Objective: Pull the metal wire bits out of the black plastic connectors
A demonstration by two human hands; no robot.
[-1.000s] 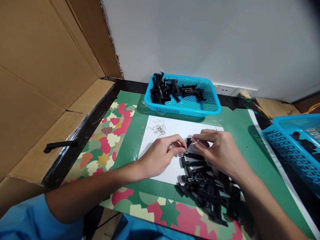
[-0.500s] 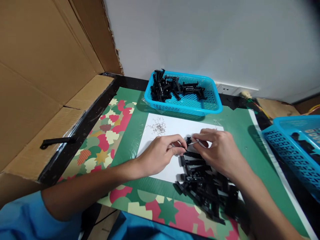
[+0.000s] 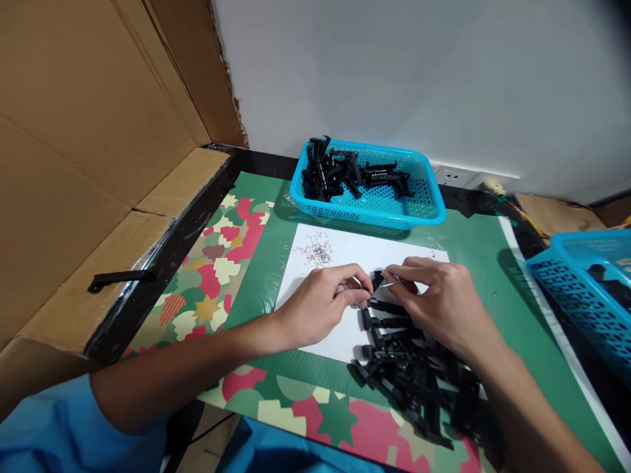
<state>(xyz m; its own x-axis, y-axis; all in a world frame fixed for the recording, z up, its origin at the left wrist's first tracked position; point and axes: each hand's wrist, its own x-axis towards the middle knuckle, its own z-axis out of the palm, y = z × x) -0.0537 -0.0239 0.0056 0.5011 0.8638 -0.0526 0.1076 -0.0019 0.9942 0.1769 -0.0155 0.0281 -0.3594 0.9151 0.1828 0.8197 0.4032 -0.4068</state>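
Over the white paper [image 3: 340, 249], both of my hands work close together. My left hand [image 3: 320, 302] is closed in a pinch, with a small black plastic part [image 3: 377, 278] at its fingertips; most of the grip is hidden. Between the fingers of my right hand [image 3: 438, 289] is a thin metal tool [image 3: 392, 284], its tip pointing at the left fingertips. Below the hands lies a pile of black plastic parts [image 3: 409, 368], partly covered by my right forearm. A tangle of tiny thin wire pieces [image 3: 318, 251] rests on the paper's left side.
A blue basket [image 3: 367, 213] with more black parts stands at the back by the wall. Another blue basket [image 3: 576, 282] is at the right edge. Cardboard [image 3: 98, 98] walls off the left, where one long black part [image 3: 121, 278] lies. Wall sockets [image 3: 456, 175] sit behind.
The whole view has shifted slightly, so things sit a little further right. Both hands keep nearly the same pose, fingertips still close together; the metal tool has moved little.
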